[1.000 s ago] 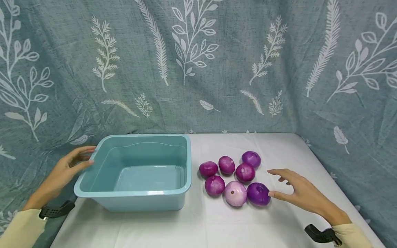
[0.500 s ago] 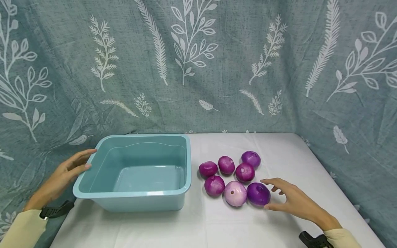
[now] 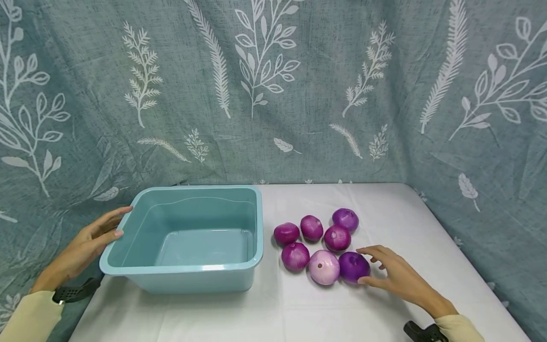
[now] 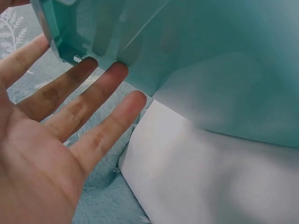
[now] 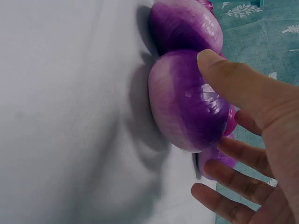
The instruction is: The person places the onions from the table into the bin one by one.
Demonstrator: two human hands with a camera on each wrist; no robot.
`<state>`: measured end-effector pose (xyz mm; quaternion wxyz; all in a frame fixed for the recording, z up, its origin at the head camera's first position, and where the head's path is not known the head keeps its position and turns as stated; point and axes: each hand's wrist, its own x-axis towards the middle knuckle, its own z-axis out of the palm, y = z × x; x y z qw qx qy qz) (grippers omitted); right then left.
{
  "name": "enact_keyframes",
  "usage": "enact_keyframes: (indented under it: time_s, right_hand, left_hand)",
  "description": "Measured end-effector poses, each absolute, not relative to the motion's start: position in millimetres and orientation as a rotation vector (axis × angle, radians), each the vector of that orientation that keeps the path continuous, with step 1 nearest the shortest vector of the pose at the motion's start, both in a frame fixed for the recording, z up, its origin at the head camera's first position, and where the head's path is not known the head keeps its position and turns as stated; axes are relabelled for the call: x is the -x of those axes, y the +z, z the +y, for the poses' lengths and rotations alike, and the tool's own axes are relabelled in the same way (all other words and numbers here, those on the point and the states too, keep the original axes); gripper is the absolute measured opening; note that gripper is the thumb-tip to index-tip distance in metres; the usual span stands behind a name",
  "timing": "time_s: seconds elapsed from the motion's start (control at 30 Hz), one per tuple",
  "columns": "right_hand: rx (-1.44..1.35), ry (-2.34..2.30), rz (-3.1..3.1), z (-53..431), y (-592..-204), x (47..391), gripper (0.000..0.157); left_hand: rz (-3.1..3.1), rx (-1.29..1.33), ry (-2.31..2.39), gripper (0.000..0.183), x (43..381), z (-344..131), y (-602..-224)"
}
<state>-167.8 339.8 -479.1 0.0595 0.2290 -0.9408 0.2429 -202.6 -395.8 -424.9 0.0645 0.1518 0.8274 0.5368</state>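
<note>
Right of the tub [image 3: 201,279], I've got the right hand [image 3: 392,274] at the dark onion [image 3: 354,267], thumb and fingers apart. Best to close evenly on its sides; the pale onion [image 3: 324,267] crowds it on the tub side. At the tub's left end, the left hand [image 3: 87,244] rests, fingers spread. 5 more onions [image 3: 337,238] cluster right of the tub; a curtain [image 3: 239,156] hangs behind it.
</note>
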Motion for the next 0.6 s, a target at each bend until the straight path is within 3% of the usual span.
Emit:
enact_keyframes:
  time_s: [0.6]
  right_hand:
    - [-0.679,0.887,-2.835,341,-498,173,0.075]
  left_hand:
    - [2.527,-0.394,1.573,0.062,200,-394,-425]
